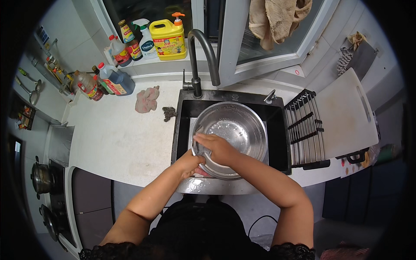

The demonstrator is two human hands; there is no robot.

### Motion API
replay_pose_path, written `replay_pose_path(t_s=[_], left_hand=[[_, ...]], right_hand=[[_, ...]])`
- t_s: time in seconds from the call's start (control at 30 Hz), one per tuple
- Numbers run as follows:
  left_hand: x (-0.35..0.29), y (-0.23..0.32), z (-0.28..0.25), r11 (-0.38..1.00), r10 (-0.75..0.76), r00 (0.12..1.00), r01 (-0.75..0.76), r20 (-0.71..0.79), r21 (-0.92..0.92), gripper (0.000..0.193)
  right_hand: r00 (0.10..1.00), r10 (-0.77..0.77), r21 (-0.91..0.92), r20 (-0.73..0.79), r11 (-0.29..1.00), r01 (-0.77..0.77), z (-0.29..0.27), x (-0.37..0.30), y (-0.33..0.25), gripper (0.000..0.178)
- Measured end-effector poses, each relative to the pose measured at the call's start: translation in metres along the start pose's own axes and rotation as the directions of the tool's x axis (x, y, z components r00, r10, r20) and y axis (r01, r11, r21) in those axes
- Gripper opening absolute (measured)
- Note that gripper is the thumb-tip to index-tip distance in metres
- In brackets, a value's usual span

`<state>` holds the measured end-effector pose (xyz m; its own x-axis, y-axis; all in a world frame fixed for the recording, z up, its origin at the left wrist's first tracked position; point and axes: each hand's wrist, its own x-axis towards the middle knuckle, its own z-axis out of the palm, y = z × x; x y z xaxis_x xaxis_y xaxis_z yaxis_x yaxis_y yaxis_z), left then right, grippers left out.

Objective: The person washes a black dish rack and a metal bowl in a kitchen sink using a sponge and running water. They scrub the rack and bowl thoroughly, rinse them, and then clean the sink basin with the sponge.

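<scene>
A large round stainless-steel basin (255, 130) sits tilted slightly in the black sink (277, 138), wet inside, with droplets on its bottom. My left hand (191, 164) grips the rim at its near left side, thumb inward and fingers underneath. Across the basin reaches my right hand (219, 149), its fingers pressed together against the inner left wall near the rim. Something greyish shows under those fingers; whether it is a cloth or a reflection I cannot make out. Above the basin's far side hangs the spout of the dark faucet (212, 65).
Left of the sink lie a dark steel-wool scrubber (169, 113) and a pinkish rag (147, 99). Several bottles, among them a yellow jug (169, 41), line the sill and back corner. A dish rack (305, 130) and white cutting board (346, 115) stand at right.
</scene>
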<state>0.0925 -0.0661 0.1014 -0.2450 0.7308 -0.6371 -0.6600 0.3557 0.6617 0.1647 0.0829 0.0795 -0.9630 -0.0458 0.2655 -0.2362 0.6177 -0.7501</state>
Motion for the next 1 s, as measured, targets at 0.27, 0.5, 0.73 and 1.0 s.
replay_pose_path(t_s=[0.27, 0.5, 0.73, 1.0], left_hand=[[0.007, -0.001, 0.004, 0.999, -0.007, 1.0, 0.007, 0.005, -0.033, 0.052], [0.009, -0.005, -0.006, 0.993, 0.086, 0.995, -0.081, -0.059, 0.087, 0.047], [0.003, -0.009, 0.001, 0.988, 0.125, 0.977, -0.108, -0.17, 0.107, 0.05], [0.013, -0.014, 0.004, 0.983, 0.173, 0.972, -0.158, -0.161, 0.098, 0.048]], right_hand=[[0.804, 0.464, 0.442, -0.373, 0.85, -0.286, 0.0, 0.031, 0.022, 0.046], [0.98, 0.201, -0.216, 0.008, 0.957, -0.194, 0.031, -0.003, 0.03, 0.046], [0.811, 0.581, -0.698, 0.066, 0.608, -0.378, 0.007, -0.022, 0.068, 0.048], [0.968, 0.053, -0.537, -0.244, 0.824, -0.181, 0.053, -0.006, 0.074, 0.041]])
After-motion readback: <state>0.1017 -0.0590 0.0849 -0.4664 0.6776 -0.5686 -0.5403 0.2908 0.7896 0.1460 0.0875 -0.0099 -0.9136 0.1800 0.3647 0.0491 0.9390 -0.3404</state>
